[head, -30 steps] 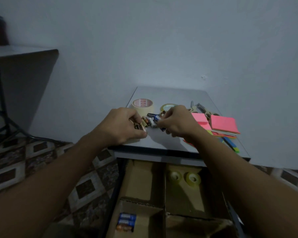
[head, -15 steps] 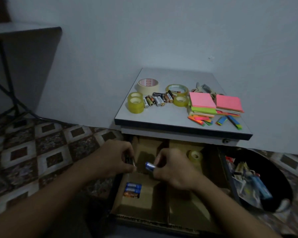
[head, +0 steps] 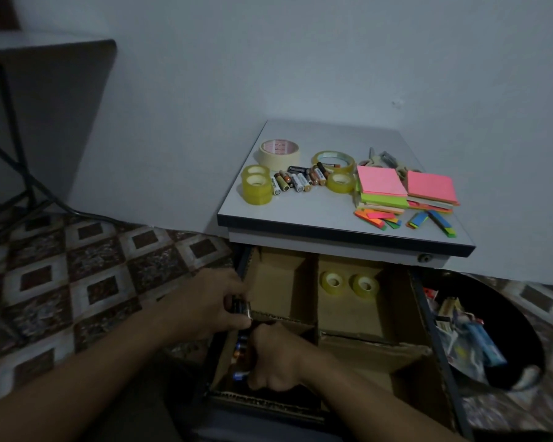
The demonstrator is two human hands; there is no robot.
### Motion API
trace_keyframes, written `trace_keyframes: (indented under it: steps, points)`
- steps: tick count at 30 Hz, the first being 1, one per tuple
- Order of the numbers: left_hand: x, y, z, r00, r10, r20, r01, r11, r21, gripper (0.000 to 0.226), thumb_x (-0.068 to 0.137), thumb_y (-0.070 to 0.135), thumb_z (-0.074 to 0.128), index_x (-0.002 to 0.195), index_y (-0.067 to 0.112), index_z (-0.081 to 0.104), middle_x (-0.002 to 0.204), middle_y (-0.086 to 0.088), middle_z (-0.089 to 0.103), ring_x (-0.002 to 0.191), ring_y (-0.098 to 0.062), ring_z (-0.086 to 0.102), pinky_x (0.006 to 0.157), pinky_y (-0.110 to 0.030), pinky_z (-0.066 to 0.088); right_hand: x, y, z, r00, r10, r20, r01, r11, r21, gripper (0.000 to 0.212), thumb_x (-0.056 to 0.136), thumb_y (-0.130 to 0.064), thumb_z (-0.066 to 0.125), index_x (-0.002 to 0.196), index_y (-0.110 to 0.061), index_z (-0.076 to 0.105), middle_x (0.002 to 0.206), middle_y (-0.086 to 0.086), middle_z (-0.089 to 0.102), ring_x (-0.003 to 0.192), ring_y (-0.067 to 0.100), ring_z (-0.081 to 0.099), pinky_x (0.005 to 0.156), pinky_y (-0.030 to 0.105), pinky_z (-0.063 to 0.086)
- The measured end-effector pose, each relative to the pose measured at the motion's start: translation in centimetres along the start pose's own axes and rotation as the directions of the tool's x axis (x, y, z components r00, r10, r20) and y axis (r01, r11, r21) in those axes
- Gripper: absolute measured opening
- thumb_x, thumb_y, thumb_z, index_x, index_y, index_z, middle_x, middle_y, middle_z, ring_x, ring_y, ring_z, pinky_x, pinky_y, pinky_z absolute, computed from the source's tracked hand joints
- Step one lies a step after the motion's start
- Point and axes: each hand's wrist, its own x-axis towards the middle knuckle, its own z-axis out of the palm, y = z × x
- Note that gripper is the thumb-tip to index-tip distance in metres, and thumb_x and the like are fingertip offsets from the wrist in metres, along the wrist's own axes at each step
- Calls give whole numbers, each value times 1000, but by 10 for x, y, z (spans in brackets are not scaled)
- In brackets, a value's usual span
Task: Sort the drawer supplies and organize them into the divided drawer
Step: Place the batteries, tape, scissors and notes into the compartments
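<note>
Our hands have dropped from the desktop into the drawer [head: 425, 314]: right hand [head: 276, 358] sets batteries [head: 240, 349] in the near-left compartment, left hand [head: 217, 301] clutches more, so battery sorting advances.

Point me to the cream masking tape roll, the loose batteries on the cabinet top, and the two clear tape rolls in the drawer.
Cream masking tape roll [head: 279, 152]: head view, top face.
Loose batteries [head: 299, 179]: head view, middle of cluster.
Two clear tape rolls [head: 331, 282]: head view, left roll's face.
</note>
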Motion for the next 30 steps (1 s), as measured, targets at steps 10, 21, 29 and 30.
trace_keyframes:
  steps: [10,21,29,30]
  points:
    - [-1,0,1,1000,-10,-27,9,999,-42,43,76,45,82,114,28,72,108,17,57,95,1,56,82,-23,53,11,0,23,999,11,-53,-12,1000,-20,11,87,-13,67,86,-3,65,92,16,67,89,31,65,82,36,56]
    - [-3,2,7,996,-25,-91,18,997,-71,43,75,43,82,113,32,65,102,17,59,84,3,57,73,-17,51,-21,2,-14,978,194,-78,-68,646,760,16,98,-17,55,100,-7,68,90,12,73,73,18,70,68,28,58]
    - [0,13,20,991,19,-136,-47,977,-206,49,70,39,87,110,40,58,83,19,61,78,-2,61,65,-18,51,-28,0,-22,954,281,-106,34,250,968,11,94,-14,64,100,-6,59,89,19,73,75,24,71,70,35,59]
    - [0,15,22,990,28,-142,-58,974,-218,50,68,40,88,108,42,58,82,20,61,77,-4,61,65,-20,52,-27,1,-22,951,292,-100,35,220,975,15,93,-13,67,101,-6,58,85,18,72,73,25,72,68,34,59]
